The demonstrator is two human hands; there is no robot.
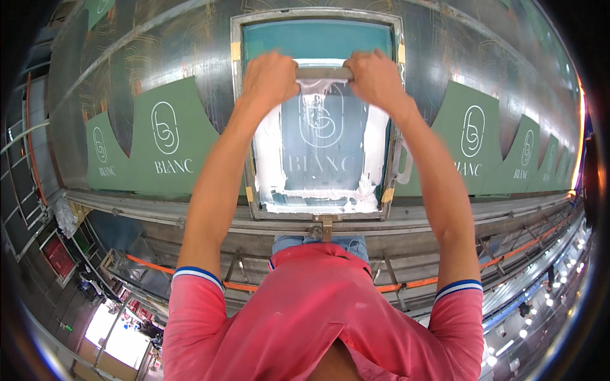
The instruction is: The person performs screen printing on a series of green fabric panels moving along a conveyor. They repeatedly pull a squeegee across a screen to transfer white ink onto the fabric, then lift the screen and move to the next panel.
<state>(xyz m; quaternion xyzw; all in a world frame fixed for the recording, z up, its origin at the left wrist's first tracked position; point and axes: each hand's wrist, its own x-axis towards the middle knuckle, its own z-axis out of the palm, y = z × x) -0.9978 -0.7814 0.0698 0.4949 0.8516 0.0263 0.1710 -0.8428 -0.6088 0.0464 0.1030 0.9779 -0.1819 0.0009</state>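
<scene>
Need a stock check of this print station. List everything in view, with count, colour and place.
squeegee: one, grey handle, at the far end of the screen, held in both hands
screen frame: one, grey metal with teal mesh, centre of the table
white ink: smeared along the screen's sides and near edge
green fabric pieces: several, white logo, in a row left and right of the frame
table: one, dark
left hand: grip closed on squeegee
right hand: grip closed on squeegee
</scene>
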